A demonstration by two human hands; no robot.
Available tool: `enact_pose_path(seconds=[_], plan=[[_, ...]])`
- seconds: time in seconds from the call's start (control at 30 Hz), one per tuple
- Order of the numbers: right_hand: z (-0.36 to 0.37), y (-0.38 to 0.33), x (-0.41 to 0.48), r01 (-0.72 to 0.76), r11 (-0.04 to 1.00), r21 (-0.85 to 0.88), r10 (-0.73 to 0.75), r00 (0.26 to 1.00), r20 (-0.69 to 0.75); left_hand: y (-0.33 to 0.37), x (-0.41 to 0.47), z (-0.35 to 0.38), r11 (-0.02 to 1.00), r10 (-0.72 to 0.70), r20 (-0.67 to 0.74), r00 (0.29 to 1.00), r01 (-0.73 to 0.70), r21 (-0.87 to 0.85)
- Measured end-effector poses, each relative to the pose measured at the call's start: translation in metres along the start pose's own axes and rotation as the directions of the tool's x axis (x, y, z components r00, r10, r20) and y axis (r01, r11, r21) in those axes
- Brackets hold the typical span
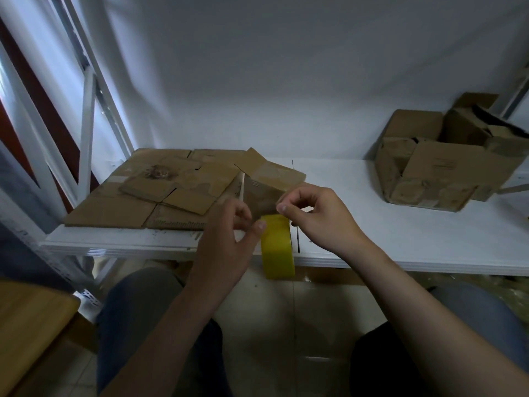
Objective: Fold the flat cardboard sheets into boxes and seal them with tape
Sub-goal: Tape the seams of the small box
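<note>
The left hand [229,233] is gripping the yellow tape roll [277,247]. Its thumb is pressing on the roll's top, and its other fingers are curling in at the roll's nine o'clock side. The right hand [317,216], at the roll's two o'clock, is pinching thumb and first finger tight at the roll's top edge. I think it is picking at the loose end of the tape, but that end is too small to see. The roll is hanging in the air just in front of the near edge of the tabletop [372,224], not lying on it.

Just behind the hands, at twelve o'clock, a small cardboard box [266,190] is standing on the tabletop, folded up with a flap lying over its top. I am not spotting any yellow tape on it, so I think taping it is the step going on now.

At ten o'clock a pile of flat cardboard sheets [160,190] is waiting, so lots of folding looks left to do. At two o'clock a big open box [435,173] is sitting with more cardboard inside.

A white wall [286,81] is standing behind the white tabletop. A white metal frame [86,124] is leaning at nine o'clock, and a wooden seat [28,325] is showing at seven o'clock.
</note>
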State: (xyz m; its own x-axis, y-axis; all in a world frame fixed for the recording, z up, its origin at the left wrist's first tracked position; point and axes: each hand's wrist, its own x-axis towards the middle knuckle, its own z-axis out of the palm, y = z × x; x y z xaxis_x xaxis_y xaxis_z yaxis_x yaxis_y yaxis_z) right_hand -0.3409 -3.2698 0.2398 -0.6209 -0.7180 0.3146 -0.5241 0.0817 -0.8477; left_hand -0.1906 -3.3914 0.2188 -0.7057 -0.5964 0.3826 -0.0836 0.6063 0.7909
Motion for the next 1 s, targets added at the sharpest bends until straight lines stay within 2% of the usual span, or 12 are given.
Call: enact_pose_path(seconds=[0.07,0.13,0.3,0.53,0.73,0.83,0.93,1.0], plan=[[-0.001,-0.002,-0.001,0.016,1.0,-0.022,-0.016,1.0,0.003,0.001,0.005,-0.001,0.992,0.113,-0.06,0.992,-0.11,0.054],[-0.001,-0.003,-0.001,0.032,0.999,-0.044,-0.032,0.999,0.006,0.002,0.012,0.0,0.987,0.139,-0.056,0.989,-0.134,0.091],[0.0,-0.004,-0.002,0.054,0.998,-0.011,-0.054,0.998,0.012,0.0,0.022,-0.002,0.985,0.101,0.005,0.995,-0.1,0.142],[0.0,-0.004,0.0,0.086,0.996,0.021,-0.086,0.996,0.004,0.0,0.026,-0.003,0.997,0.066,0.083,0.994,-0.07,0.044],[-0.004,-0.002,-0.001,0.114,0.993,0.016,-0.114,0.993,-0.031,0.003,0.027,0.0,0.997,0.073,0.048,0.996,-0.072,-0.022],[-0.004,0.0,-0.002,0.098,0.992,-0.079,-0.107,0.988,-0.114,0.006,0.025,0.004,0.991,0.134,0.021,0.991,-0.133,-0.021],[0.0,0.0,-0.005,0.047,0.941,-0.335,-0.12,0.973,-0.199,0.008,0.026,0.009,0.985,0.174,-0.004,0.985,-0.174,0.003],[0.001,-0.001,-0.009,0.027,0.938,-0.345,-0.12,0.961,-0.251,0.008,0.028,0.011,0.988,0.153,-0.002,0.988,-0.153,-0.001]])
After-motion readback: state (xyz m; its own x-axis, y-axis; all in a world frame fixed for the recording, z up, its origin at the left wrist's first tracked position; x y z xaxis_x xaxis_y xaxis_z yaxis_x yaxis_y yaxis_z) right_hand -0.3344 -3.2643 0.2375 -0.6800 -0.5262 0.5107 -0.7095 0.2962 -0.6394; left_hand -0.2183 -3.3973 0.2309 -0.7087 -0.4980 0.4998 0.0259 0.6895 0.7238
